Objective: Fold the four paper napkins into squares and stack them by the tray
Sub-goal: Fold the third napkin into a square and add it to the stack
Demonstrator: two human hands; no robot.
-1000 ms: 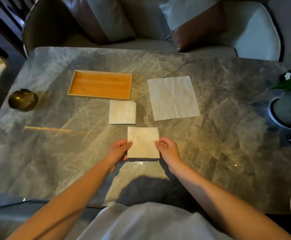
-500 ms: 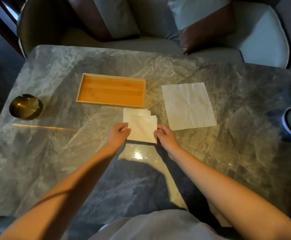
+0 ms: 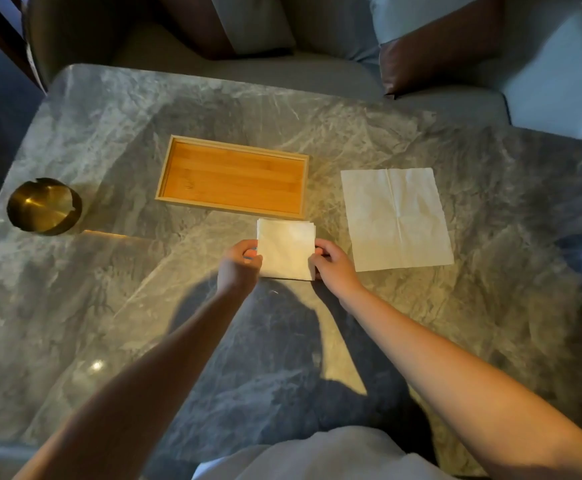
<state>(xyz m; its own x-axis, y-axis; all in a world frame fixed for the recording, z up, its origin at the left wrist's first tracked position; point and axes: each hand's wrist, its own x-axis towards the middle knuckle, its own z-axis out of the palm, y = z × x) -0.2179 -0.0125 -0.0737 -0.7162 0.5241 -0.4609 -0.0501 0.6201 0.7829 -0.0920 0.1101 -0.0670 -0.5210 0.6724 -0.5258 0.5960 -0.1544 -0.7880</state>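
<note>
Tray (image 3: pixel 231 210) on bench (image 3: pixel 109 289). Left hand (image 3: pixel 239 268) pinches the left edge of the folded napkins (image 3: pixel 286 252), stacked just before the tray's right end. Right hand (image 3: pixel 334 268) pinches the opposite edge. Both grips closed on paper, likely squaring the stack. Unfolded napkin (image 3: pixel 396 218) flat at right, awaiting folding.

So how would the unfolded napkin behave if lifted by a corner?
The napkin is probably floppy: a thin sheet with fold creases, it would likely droop along them. It looks very light, so a push might wrinkle it rather than slide it across the table.
</note>
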